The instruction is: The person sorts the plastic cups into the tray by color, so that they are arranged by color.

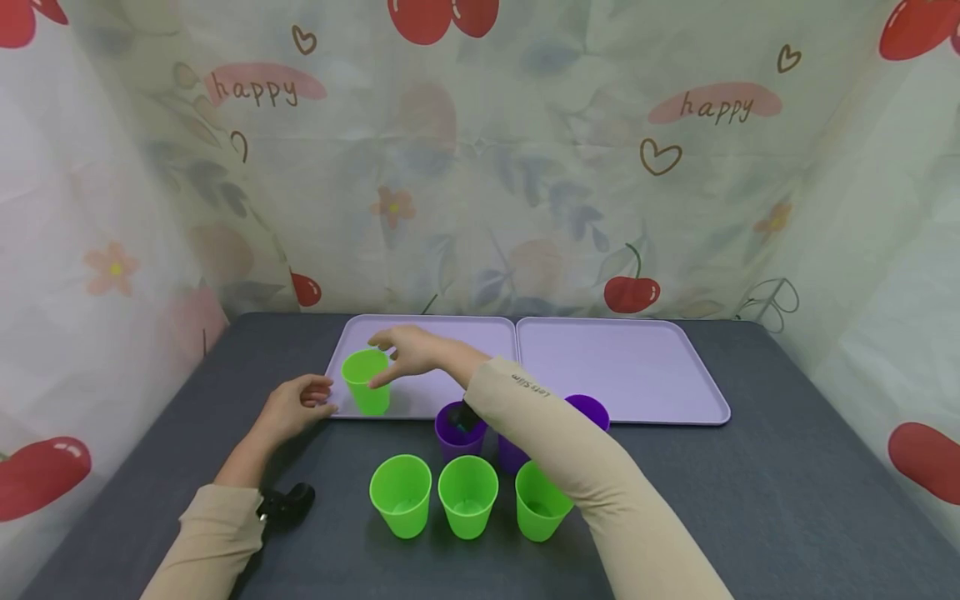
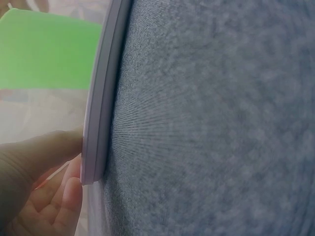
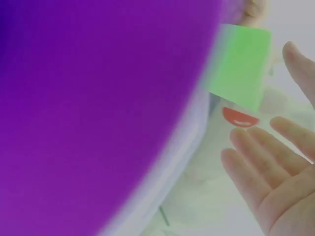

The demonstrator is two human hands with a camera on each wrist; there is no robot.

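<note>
A green cup stands at the left end of the left lilac tray. My right hand is beside this cup, its fingers spread; the right wrist view shows a gap between the hand and the cup. My left hand is at the tray's front left corner, fingers loosely bent. In the left wrist view the thumb of this hand touches the tray rim, with the other fingers beside the corner.
Three green cups stand at the front. Behind them are purple cups, partly under my right forearm. A second lilac tray adjoins the first on the right. Patterned cloth hangs behind the table.
</note>
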